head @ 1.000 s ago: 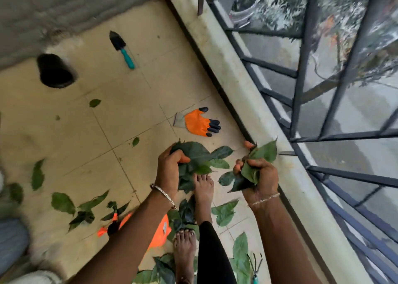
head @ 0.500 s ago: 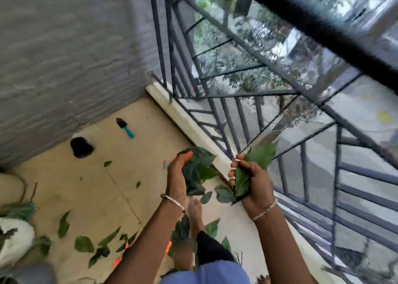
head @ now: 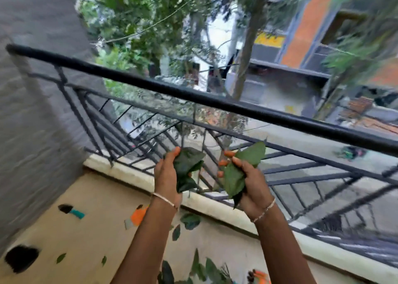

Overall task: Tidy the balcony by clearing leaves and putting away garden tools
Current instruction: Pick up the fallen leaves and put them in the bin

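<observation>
No text, label, brand or number can be read. A yellow panel (head: 270, 39) is seen on the building (head: 310, 20) well above and beyond the right hand (head: 247, 182); it is perhaps a signboard, but its marks are blurred past reading.

Beige floor (head: 97, 229), grey textured wall (head: 32, 111) at left, black metal railing (head: 193, 95), trees (head: 140, 14) and buildings (head: 312, 25) beyond.
</observation>
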{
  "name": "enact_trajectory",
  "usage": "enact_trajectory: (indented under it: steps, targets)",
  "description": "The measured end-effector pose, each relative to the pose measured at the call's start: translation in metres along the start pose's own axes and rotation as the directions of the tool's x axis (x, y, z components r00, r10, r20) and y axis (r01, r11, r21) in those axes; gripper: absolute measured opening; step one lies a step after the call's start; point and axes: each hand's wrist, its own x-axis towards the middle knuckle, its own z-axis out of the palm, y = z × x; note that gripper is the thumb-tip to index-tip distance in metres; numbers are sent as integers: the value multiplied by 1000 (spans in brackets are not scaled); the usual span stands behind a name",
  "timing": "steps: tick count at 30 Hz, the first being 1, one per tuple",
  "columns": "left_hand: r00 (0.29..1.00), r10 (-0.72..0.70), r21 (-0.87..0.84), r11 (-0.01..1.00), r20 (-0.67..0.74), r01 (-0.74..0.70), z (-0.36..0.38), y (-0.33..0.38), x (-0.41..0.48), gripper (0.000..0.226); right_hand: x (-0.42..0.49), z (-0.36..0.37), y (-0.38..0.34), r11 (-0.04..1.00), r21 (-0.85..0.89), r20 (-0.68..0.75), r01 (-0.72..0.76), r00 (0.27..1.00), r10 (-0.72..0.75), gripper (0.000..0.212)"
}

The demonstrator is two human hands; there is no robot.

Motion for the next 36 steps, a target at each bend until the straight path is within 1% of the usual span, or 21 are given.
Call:
enact_trajectory:
  steps: [2,4,8,11,13,15,18,22,25,27,30,32,34,35,36]
  targets:
    - [997,7,33,999,73,-10,22,-8,-22,22,-26,-20,-21,997,10,-26,78,997,-78,25]
    - [990,-20,54,998,140,13,44,-23,-48,22,-59,-44,-40,985,-1,-51,172,984,-171,27]
    - [957,-80,119,992,280,48,89,-64,-119,9,-135,-105,-69,953,-18,-149,302,942,-301,26]
    - [904,-164,190,977,394,95,110,-105,-182,9,-203,-157,-84,922,-18,-261,386,889,-377,31]
    - [857,-230,253,960,460,122,120,-138,-228,12,-254,-194,-92,895,-13,-356,446,835,-421,29]
    - [822,-278,290,946,497,145,126,-168,-269,15,-299,-226,-95,872,-11,-452,490,776,-441,25]
    - [763,-376,394,903,526,173,129,-219,-331,17,-371,-278,-96,824,17,-598,567,666,-446,22]
    - [672,-508,541,820,539,186,122,-281,-407,21,-467,-338,-84,785,52,-724,617,565,-396,31]
    - [588,-620,651,733,520,197,116,-321,-465,23,-541,-370,-66,730,69,-809,680,466,-358,25]
    - [485,-695,709,678,530,197,109,-348,-500,17,-592,-383,-52,699,16,-865,715,361,-350,24]
    - [338,-768,768,619,545,168,94,-385,-550,10,-659,-395,-29,687,-113,-925,718,176,-336,28]
    - [292,-781,780,607,552,151,86,-400,-571,5,-686,-397,-16,686,-155,-946,711,93,-310,25]
    - [207,-819,819,563,536,110,74,-420,-602,6,-721,-396,-1,665,-183,-968,724,-14,-251,25]
    - [178,-834,837,542,522,82,69,-428,-612,3,-734,-396,6,657,-186,-973,730,-46,-225,27]
    - [148,-850,854,517,506,50,63,-436,-625,4,-748,-396,15,654,-190,-977,732,-78,-197,28]
